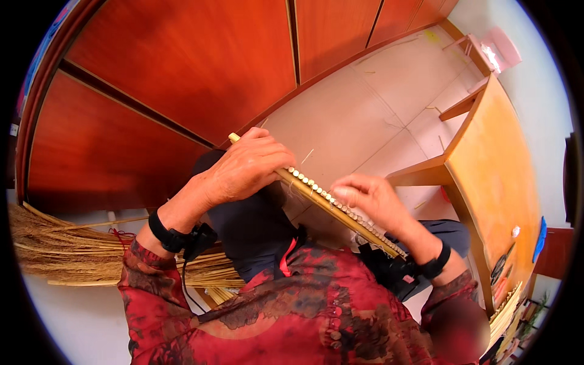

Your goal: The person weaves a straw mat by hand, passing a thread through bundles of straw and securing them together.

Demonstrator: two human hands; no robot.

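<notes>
My left hand [249, 161] is wrapped round the upper end of a long yellow bamboo stick [334, 208], which slants down to the right across my lap. Along the stick runs a close row of pale cut stalk ends [301, 176], with thin loose threads hanging from it. My right hand [371, 201] is at the middle of the row, thumb and fingers curled together against the stalk ends. What lies between those fingertips is too small or hidden to make out. The far lower end of the stick passes behind my right wrist.
Red-orange cabinet doors [176, 48] rise ahead. A wooden table [493, 164] with small tools stands at the right, a pink chair [505, 52] beyond it. Bundles of straw stalks [67, 249] lie at my left. The tiled floor [389, 91] has loose straw bits.
</notes>
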